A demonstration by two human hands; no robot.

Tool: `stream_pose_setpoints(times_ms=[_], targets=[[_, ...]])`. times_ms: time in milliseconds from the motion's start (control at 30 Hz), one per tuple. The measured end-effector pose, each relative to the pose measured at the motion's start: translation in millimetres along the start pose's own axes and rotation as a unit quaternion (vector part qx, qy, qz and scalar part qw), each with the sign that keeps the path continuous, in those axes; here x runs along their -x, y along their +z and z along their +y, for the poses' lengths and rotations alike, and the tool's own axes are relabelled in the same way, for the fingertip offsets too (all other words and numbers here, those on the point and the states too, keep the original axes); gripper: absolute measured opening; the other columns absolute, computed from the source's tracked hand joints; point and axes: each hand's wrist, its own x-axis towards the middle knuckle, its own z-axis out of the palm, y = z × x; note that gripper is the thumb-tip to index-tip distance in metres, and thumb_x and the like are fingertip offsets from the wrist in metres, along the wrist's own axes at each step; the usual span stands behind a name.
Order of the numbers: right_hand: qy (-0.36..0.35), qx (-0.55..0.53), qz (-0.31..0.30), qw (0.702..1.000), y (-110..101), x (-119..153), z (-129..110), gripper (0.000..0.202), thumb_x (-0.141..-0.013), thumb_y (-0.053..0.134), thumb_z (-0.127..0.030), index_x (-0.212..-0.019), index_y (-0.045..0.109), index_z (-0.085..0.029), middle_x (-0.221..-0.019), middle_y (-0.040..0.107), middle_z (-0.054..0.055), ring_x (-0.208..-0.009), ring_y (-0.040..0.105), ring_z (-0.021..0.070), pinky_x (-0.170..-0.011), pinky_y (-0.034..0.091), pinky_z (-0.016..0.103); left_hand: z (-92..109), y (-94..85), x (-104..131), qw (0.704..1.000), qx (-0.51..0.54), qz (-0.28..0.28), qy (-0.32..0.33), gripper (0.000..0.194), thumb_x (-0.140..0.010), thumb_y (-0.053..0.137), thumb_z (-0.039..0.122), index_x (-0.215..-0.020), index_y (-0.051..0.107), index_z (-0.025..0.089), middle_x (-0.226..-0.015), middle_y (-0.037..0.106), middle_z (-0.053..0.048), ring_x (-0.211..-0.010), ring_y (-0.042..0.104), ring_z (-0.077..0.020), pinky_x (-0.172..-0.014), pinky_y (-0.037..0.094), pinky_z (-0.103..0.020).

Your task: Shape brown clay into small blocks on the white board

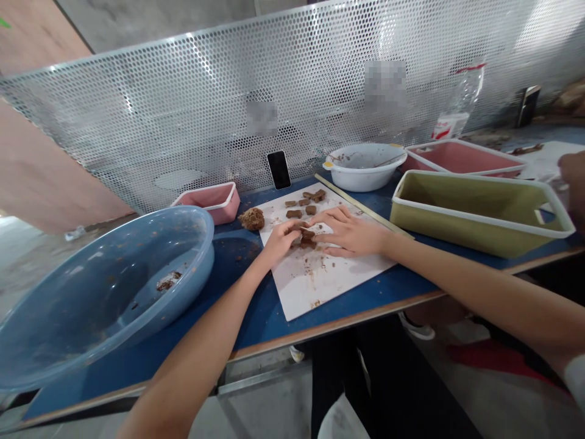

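Observation:
On a white board [297,292] lie several small brown pieces [294,214] that look like clay. My left hand [284,239] has its fingers closed round a brown piece [307,239] near the middle of the board. Beside it, my right hand [350,233] is spread low over the board, palm down, its fingertips by the same piece. Brown crumbs are scattered in front of the hands. A rough brown lump [251,219] sits at the board's left edge.
A big blue basin [192,305] stands left, a small pink basket [222,204] behind it. Behind the board are a phone [278,169] and a white bowl [365,178]. To the right are a wooden strip [361,206], a green basket [457,222], a pink basket, a bottle and another person's hand.

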Motion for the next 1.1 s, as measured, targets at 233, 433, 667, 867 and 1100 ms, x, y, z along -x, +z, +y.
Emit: stream_pose_setpoints(times_ms=[233,433,667,867,1100], targets=[[0.004,-0.006,-0.002,1.0,-0.1,-0.1,-0.9,0.051,-0.118,0.042,-0.055,-0.145,0.074,-0.026,-0.166,0.054,0.018,-0.147,0.049,0.0393,-0.12,0.039,0.062,-0.4,-0.9,0.2,1.0,-0.004,0.003,-0.002,0.03,-0.086,0.067,0.025,-0.11,0.084,0.019,-0.115,0.085,-0.009,-0.107,0.077,-0.0254,-0.098,0.057,-0.035],[-0.001,0.013,0.011,1.0,-0.2,0.0,-0.9,0.051,-0.119,0.042,-0.054,-0.152,0.069,-0.027,-0.164,0.056,0.017,-0.145,0.051,0.038,-0.117,0.041,0.06,-0.9,-0.3,0.9,1.0,0.002,-0.002,-0.004,0.032,-0.087,0.066,0.024,-0.113,0.084,0.018,-0.114,0.085,-0.009,-0.104,0.077,-0.0253,-0.093,0.057,-0.034],[-0.013,0.014,0.02,1.0,-2.4,1.8,0.4,0.044,-0.118,0.045,-0.049,-0.138,0.076,-0.025,-0.163,0.057,0.017,-0.144,0.051,0.0386,-0.114,0.043,0.06,-0.7,-0.5,1.5,1.0,-0.005,0.0,-0.012,0.031,-0.086,0.066,0.025,-0.111,0.083,0.018,-0.116,0.085,-0.008,-0.109,0.077,-0.0255,-0.098,0.058,-0.035],[0.006,0.001,0.005,1.0,-2.3,0.4,-1.3,0.046,-0.117,0.049,-0.05,-0.148,0.071,-0.026,-0.165,0.056,0.017,-0.146,0.052,0.0389,-0.118,0.04,0.06,-0.1,-1.4,0.6,1.0,-0.011,-0.007,0.005,0.032,-0.087,0.066,0.027,-0.112,0.083,0.019,-0.113,0.085,-0.009,-0.103,0.076,-0.0255,-0.094,0.058,-0.036],[0.058,-0.022,0.009,0.998,-6.0,3.5,-1.4,0.042,-0.117,0.043,-0.046,-0.14,0.075,-0.03,-0.162,0.058,0.014,-0.144,0.053,0.0401,-0.117,0.041,0.062,-2.8,-1.3,1.0,1.0,0.005,-0.013,-0.004,0.031,-0.087,0.066,0.025,-0.112,0.083,0.018,-0.115,0.084,-0.01,-0.107,0.078,-0.0263,-0.1,0.058,-0.038]])
